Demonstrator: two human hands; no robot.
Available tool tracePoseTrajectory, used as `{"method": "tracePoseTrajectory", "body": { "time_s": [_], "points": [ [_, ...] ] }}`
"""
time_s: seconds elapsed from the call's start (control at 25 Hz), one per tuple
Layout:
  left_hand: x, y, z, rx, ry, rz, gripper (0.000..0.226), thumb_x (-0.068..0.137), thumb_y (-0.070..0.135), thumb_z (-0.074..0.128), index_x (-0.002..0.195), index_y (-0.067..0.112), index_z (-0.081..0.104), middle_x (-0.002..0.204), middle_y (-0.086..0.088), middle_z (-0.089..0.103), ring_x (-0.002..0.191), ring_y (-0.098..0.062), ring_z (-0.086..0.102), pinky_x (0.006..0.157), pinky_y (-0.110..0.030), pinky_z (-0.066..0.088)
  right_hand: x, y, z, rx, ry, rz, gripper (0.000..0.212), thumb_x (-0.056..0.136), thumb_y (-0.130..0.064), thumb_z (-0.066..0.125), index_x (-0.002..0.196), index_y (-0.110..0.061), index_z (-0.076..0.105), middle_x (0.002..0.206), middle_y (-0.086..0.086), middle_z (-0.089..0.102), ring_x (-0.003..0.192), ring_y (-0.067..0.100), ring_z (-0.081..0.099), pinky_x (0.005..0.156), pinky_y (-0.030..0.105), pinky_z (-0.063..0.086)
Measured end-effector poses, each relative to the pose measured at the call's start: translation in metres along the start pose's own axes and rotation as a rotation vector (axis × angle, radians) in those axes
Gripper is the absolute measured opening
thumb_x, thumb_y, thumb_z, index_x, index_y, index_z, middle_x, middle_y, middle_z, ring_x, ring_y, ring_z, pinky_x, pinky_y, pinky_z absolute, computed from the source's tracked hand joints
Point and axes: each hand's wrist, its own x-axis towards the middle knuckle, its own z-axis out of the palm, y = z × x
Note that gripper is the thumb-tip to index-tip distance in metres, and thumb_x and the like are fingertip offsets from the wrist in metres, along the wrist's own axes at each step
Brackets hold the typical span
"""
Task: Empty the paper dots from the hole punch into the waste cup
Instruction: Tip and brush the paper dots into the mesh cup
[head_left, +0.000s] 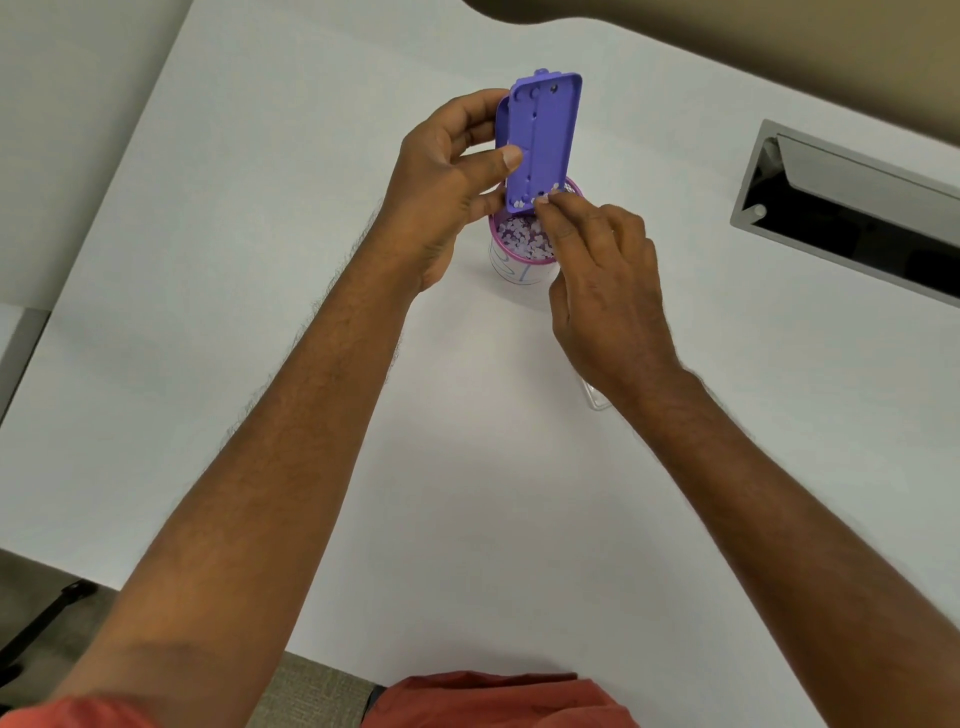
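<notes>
Left hand (447, 176) closed around a purple hole punch (543, 143), thumb pressed on its open underside, fingers wrapped behind; punch held upright, tilted slightly, lower end directly over the waste cup (522, 260). Few white paper dots (524, 200) clinging to the punch's bottom edge. Cup, white with a pink rim and blue scribbles, standing on the white bench (467, 467) just below and between both hands, a heap of paper dots inside. Right hand (602, 291) with fingertips (545, 205) pinched together at the punch's lower corner, touching the dots there; whether a dot sits in that grip cannot be told. Corner of a clear plastic piece (597, 400) peeking out under the right wrist. Farther right, a grey cable hatch (852, 208) sunk into the bench, lid raised.
</notes>
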Motion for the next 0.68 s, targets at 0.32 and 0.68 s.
{"method": "tracePoseTrajectory", "body": {
  "time_s": [0.32, 0.68],
  "points": [
    [-0.006, 0.000, 0.003, 0.104, 0.001, 0.104, 0.048, 0.095, -0.001, 0.063, 0.141, 0.001, 0.048, 0.134, -0.016, 0.061, 0.117, -0.026, 0.068, 0.091, -0.045, 0.063, 0.000, -0.003, 0.002, 0.094, -0.001, 0.031, 0.063, 0.090, -0.003, 0.049, 0.152, -0.010, 0.041, 0.156, 0.007, 0.045, 0.126, 0.031, 0.048, 0.099, 0.040, 0.046],
    [-0.011, -0.002, 0.010, 0.276, 0.005, 0.216, 0.053, 0.089, 0.008, 0.069, 0.138, 0.002, 0.048, 0.135, -0.016, 0.061, 0.121, -0.028, 0.063, 0.100, -0.045, 0.058, -0.002, -0.003, 0.005, 0.148, 0.012, 0.037, 0.056, 0.096, -0.010, 0.054, 0.151, -0.015, 0.044, 0.151, 0.011, 0.048, 0.133, 0.031, 0.046, 0.106, 0.040, 0.047]
  ]
}}
